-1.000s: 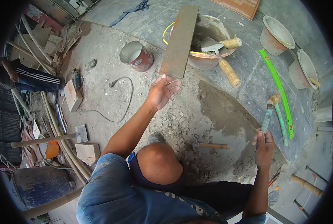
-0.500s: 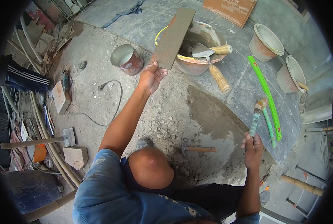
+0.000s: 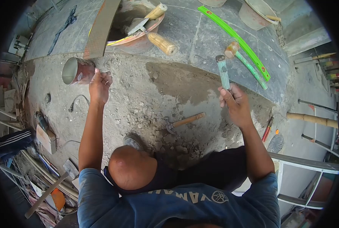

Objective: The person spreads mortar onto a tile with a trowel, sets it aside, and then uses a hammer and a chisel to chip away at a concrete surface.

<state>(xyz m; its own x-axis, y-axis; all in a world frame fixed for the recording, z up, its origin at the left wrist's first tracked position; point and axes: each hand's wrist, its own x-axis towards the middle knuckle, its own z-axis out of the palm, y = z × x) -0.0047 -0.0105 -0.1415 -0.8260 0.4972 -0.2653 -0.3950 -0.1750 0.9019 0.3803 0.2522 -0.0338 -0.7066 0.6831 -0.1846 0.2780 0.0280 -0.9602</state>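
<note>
My left hand sits just below the lower end of a long narrow tile strip, fingers loosely bent and thumb apart. Its thumb overlaps the edge of a round metal tin in this view. The strip slants across the rim of a mortar bucket. Inside that bucket rests a trowel with a wooden handle, and another wooden handle juts over the rim. My right hand grips a short ribbed green rod with a dark end, held upright near a mallet.
Beside the mallet lies a bright green level on grey floor tiles. A claw hammer lies on rubble before my knee. Further right are a bucket and a metal-framed ladder. A sledgehammer and pipes crowd the left.
The whole view has turned and shifted. My left hand has come off the lower end of the tile strip. My right hand keeps its hold on the green rod.
</note>
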